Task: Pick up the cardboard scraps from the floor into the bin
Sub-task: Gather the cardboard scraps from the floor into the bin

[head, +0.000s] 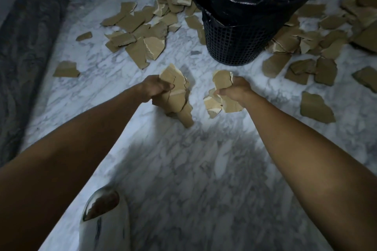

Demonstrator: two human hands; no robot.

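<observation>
Nearest the camera, a white shoe (pixel 106 224) rests on the marble floor (pixel 183 169), below the left forearm. Beyond it, the left hand (pixel 156 89) grips a bunch of cardboard scraps (pixel 177 96), fingers curled round them. Just to its right, the right hand (pixel 234 88) clutches a second bunch of scraps (pixel 221 91) the same way. Ahead of both hands stands the black mesh bin (pixel 238 36) with a dark liner. Loose scraps (pixel 138 26) litter the floor beyond the left hand, and more (pixel 314 63) lie beyond and right of the right hand.
</observation>
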